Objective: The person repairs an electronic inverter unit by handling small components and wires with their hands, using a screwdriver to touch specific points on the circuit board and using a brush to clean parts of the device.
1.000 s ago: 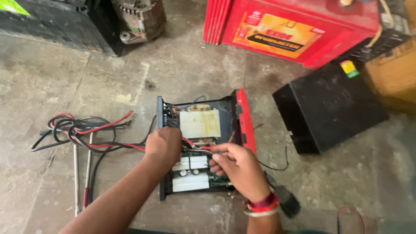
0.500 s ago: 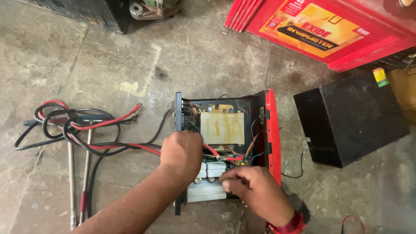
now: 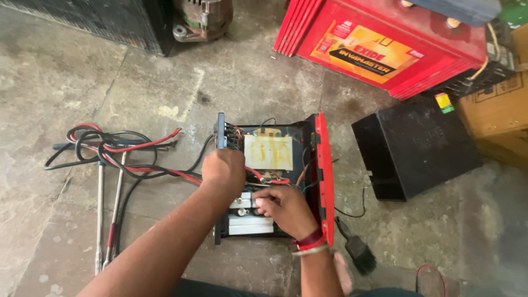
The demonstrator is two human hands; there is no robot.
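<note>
An opened inverter chassis [image 3: 320, 165] with black walls and a red front panel lies on the concrete floor. Inside it sits a yellowish transformer [image 3: 269, 152] with red and thin wires beside it. My left hand [image 3: 223, 171] is closed and pressed against the chassis's left inner wall, over the wiring. My right hand [image 3: 281, 207] is curled over the silver heat sink block [image 3: 250, 224] at the near end, fingers pinched on something small that I cannot make out. A red bangle is on my right wrist.
Red and black cables [image 3: 118, 148] and two long metal rods [image 3: 107, 220] lie left of the chassis. A black box [image 3: 418, 146] sits right, a large red battery [image 3: 385, 44] behind it, a cardboard box [image 3: 498, 115] far right. A black brush [image 3: 357, 252] lies near my right wrist.
The view has shifted, so the chassis sits higher and more central. My right hand has moved left and down from the red wires onto the heat sink area. My left hand stays at the left wall.
</note>
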